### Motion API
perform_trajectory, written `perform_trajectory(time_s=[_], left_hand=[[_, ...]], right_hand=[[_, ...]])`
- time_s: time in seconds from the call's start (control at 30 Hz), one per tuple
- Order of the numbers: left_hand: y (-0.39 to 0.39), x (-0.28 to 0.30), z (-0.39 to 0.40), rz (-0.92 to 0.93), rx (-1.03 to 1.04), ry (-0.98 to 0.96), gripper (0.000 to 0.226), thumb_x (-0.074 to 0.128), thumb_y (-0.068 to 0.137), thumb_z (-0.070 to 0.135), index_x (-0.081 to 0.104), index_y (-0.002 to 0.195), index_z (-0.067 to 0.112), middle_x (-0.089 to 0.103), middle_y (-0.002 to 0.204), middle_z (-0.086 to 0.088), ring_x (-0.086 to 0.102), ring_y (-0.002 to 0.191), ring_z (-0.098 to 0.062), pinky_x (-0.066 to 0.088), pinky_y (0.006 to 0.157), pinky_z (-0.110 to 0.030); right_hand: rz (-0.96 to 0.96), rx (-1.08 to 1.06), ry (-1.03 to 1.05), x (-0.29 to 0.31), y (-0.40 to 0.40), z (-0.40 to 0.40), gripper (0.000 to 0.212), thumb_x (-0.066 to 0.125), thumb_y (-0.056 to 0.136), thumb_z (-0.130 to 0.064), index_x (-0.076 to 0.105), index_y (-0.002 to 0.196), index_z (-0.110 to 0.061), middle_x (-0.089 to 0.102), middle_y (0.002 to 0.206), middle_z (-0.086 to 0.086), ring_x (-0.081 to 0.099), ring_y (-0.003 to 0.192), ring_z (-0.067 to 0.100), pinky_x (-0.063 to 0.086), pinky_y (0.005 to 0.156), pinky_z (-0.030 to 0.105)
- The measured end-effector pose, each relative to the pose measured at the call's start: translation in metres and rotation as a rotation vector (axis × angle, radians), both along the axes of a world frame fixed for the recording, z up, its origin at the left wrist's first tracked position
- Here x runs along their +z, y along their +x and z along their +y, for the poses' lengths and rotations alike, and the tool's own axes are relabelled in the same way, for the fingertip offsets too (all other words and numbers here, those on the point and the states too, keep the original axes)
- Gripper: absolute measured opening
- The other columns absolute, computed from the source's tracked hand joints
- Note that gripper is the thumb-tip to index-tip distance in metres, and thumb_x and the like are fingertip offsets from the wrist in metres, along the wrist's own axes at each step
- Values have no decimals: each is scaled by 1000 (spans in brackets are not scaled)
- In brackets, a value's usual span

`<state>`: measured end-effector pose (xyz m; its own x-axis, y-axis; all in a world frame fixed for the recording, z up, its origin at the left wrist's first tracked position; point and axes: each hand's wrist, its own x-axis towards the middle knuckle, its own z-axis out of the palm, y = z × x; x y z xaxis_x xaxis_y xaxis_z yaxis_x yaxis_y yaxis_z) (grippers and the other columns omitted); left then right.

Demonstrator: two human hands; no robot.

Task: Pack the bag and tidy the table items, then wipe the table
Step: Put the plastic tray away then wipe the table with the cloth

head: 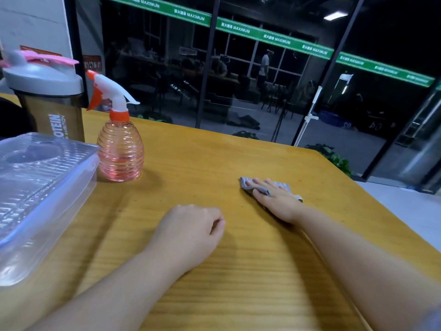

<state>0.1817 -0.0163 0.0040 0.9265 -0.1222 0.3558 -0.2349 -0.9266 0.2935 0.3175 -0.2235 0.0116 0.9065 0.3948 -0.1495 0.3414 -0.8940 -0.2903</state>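
Head view: wooden table (pixel 214 151) before dark glass wall (pixel 238 80).

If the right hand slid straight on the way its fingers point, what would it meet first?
Probably nothing: the right hand, flat on the cloth, points up-left over bare table toward its far edge, passing right of the spray bottle.

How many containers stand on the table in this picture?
3: a shaker bottle at the far left, a spray bottle beside it, and a clear lidded box nearest, at the left edge. More may lie out of view.
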Motion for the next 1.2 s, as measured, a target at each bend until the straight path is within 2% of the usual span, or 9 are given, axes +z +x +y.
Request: perform_trajectory(time_s=[0.27,0.4,0.67,0.83,0.93,1.0,1.03,1.13,1.2], left_hand=[[5,2,-6,-13,42,100,32,31,94,42,56,103,24,67,94,2,60,90,-21,45,71,-30],[0,6,-16,17,1,227,24,30,96,37,48,91,22,65,96,-1,59,90,-27,30,62,-29],[-10,8,-21,36,-42,301,16,31,98,28,43,90,22,63,98,-4,59,91,-26,31,62,-32],[-17,-3,-16,128,-98,270,22,35,97,30,49,105,15,62,107,-7,57,102,-27,47,84,-39],[-29,7,-9,107,-100,165,27,36,96,35,54,111,21,63,107,-3,57,100,-24,47,81,-38],[-38,18,-3,28,-79,42,25,37,95,36,57,106,26,65,101,1,58,96,-23,46,76,-36],[-43,23,2,-35,-52,-36,24,38,94,36,58,104,28,66,98,3,59,94,-22,45,75,-36],[-51,36,21,-323,105,-399,21,45,92,30,61,106,28,68,98,7,62,90,-16,48,75,-34],[-50,41,37,-459,203,-599,21,48,92,22,59,110,22,64,100,8,60,90,-12,47,75,-29]], right_hand=[[-2,-192,-22,-4,42,38,59,18,99,-52,11,151,-25,7,159,-8,-2,146,12,0,118,38],[-8,-70,-12,-6,33,67,55,19,100,-50,15,151,-29,8,158,-11,-1,146,10,-1,117,35],[14,110,18,2,-12,96,46,20,101,-46,19,147,-42,8,158,-15,-2,145,8,-3,117,34],[88,147,138,4,-38,100,47,24,102,-44,21,148,-35,13,155,-15,-1,144,4,-3,114,27],[189,73,317,2,-44,95,43,32,99,-48,45,137,-34,34,147,-15,19,142,12,10,113,21],[256,-14,482,3,-48,91,33,39,95,-53,67,97,-34,65,105,-23,56,107,5,35,93,4],[263,-44,556,4,-50,89,38,42,91,-59,69,86,-32,69,91,-20,60,94,2,40,89,6],[260,-96,754,2,-46,83,47,48,84,-64,71,103,-27,70,108,-5,62,105,15,40,104,34],[255,-98,845,6,-52,87,39,47,92,-51,68,109,-22,69,110,0,63,102,12,42,99,28]])
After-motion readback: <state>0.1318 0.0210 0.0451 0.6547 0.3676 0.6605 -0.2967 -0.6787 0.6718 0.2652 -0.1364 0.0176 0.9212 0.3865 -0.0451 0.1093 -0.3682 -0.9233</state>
